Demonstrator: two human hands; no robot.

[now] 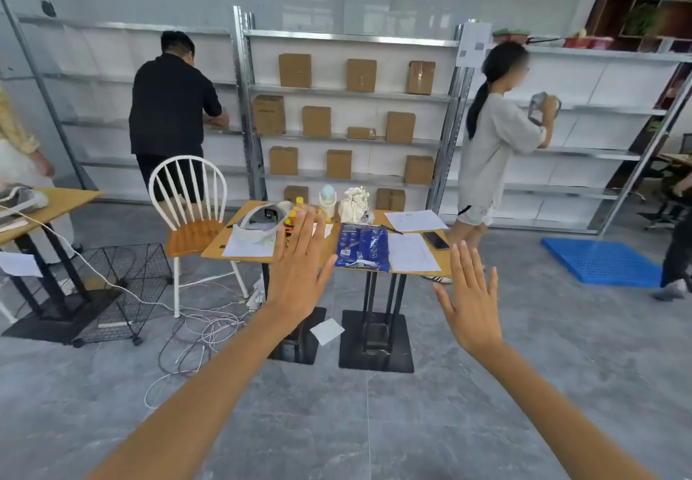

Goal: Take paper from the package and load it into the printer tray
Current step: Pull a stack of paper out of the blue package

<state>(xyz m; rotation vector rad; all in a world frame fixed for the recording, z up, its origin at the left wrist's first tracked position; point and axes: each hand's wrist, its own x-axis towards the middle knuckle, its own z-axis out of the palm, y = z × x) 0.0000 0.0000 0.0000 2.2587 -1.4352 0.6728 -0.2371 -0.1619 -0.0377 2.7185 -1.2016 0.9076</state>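
A blue paper package [362, 248] lies on the small wooden table [412, 273] ahead of me, with loose white sheets [411, 253] beside it. I see no printer or tray in this view. My left hand [299, 266] is raised flat with fingers spread, in front of the table's left half, and holds nothing. My right hand [471, 299] is raised the same way, lower and to the right of the table, also with nothing in it. Both hands are in the air, well short of the package.
A white headset [258, 223], bottles, a white bag [355, 205] and a phone [435, 240] share the table. A white chair [191, 213] and wire cart [123, 288] stand left, cables on the floor. Two people work at shelves with cardboard boxes. A blue pallet [603, 262] lies right.
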